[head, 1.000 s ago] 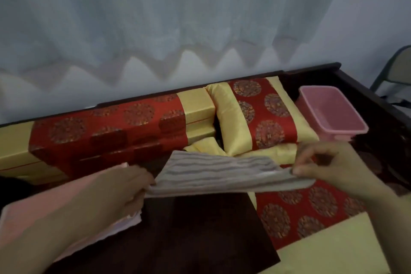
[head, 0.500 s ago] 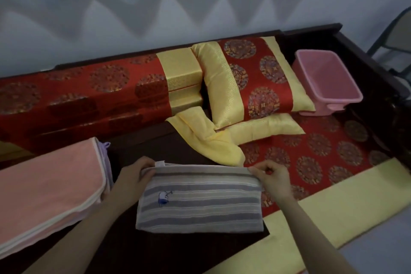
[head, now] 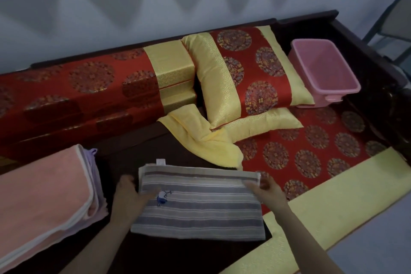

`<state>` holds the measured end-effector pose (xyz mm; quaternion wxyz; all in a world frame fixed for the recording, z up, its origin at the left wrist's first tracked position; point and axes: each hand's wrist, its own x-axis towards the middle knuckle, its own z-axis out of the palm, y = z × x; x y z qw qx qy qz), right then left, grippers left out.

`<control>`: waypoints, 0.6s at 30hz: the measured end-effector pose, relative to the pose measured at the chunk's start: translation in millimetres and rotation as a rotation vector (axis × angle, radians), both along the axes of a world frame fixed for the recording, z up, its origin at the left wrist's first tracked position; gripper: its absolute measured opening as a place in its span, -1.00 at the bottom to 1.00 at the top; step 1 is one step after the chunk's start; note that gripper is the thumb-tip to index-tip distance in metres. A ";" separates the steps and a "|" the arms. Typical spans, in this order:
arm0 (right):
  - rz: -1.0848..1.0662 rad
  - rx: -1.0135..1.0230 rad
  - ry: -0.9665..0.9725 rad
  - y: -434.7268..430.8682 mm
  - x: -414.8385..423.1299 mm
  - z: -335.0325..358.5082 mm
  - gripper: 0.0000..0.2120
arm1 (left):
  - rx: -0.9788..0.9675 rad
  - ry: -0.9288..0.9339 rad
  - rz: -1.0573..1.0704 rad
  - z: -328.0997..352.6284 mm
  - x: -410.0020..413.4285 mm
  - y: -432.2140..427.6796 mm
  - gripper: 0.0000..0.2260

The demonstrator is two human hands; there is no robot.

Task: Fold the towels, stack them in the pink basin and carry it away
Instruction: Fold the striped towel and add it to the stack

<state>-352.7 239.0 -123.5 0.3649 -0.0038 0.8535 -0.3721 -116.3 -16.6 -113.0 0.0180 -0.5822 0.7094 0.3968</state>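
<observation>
Head view: your hands, left (head: 129, 198) and right (head: 265, 188), are gripping the striped towel (head: 200, 204) at both ends on the bench (head: 178, 256), squaring its fold; the pink basin (head: 323, 73) is waiting empty, far right.

Two bare forearms are seen, no sleeves worn; left hand (head: 129, 198) and right hand (head: 266, 191) are ungloved.

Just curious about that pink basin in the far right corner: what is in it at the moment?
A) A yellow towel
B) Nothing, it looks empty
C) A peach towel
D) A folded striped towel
B: the pink basin shows only its bare pink inside, while the striped towel lies in front of the person, the yellow towel by the cushions, and the peach towel at the left.
</observation>
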 end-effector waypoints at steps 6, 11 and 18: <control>0.012 -0.030 0.190 8.7 32.0 5.5 -0.87 | 0.412 0.154 0.065 2.6 8.7 8.2 -0.68; 0.185 -0.119 0.391 -32.7 46.1 58.5 -0.77 | 0.186 0.353 -0.107 49.2 12.4 2.3 -0.71; 0.619 -0.562 0.423 -143.8 91.8 154.4 -0.45 | -0.155 0.418 0.128 159.5 127.4 -60.4 -0.81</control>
